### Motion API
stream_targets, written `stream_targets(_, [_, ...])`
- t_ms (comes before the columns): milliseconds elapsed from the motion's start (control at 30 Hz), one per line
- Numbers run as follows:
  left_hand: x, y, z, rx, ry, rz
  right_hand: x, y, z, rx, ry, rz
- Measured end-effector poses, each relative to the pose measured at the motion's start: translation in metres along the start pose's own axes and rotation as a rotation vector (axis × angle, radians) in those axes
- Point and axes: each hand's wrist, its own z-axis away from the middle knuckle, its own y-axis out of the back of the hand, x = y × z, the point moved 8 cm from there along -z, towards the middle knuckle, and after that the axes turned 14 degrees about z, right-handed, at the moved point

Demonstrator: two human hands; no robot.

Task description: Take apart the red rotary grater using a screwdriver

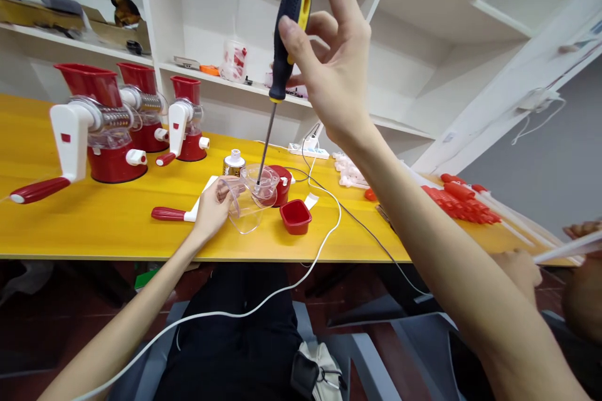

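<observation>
In my right hand (329, 44) is a black and yellow screwdriver (291, 25), gripped near the top of its handle and pointing down. Its tip reaches into the clear plastic housing (247, 210) of a rotary grater. My left hand (214, 207) grips that housing at its left side, above the table. Just behind the housing stands a red grater base (281, 185). A red hopper (296, 217) sits to the right of it. A white crank with a red handle (169, 213) lies left of my left hand. Behind the housing is a small bottle with a white cap (234, 163).
Several assembled red and white graters (108, 131) stand at the left on the yellow table (117, 232). A white cable (324, 241) crosses the table edge from a power strip (308, 150). Red handles (461, 200) are piled at the right, near another person's hands (517, 269).
</observation>
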Motion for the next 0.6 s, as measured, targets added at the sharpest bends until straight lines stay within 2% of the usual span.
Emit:
stream_targets(167, [0.006, -0.001, 0.002, 0.013, -0.03, -0.093, -0.001, -0.002, -0.003, 0.116, 0.045, 0.194])
stream_targets(300, [0.009, -0.003, 0.004, -0.003, -0.05, -0.138, -0.01, 0.001, -0.006, 0.161, 0.097, 0.14])
stream_targets(500, [0.006, -0.001, 0.004, -0.002, -0.044, -0.112, -0.001, 0.005, -0.005, 0.171, 0.01, 0.282])
stream_targets(600, [0.004, -0.001, 0.005, -0.016, -0.033, -0.108, 0.011, 0.004, -0.007, 0.146, -0.022, 0.245])
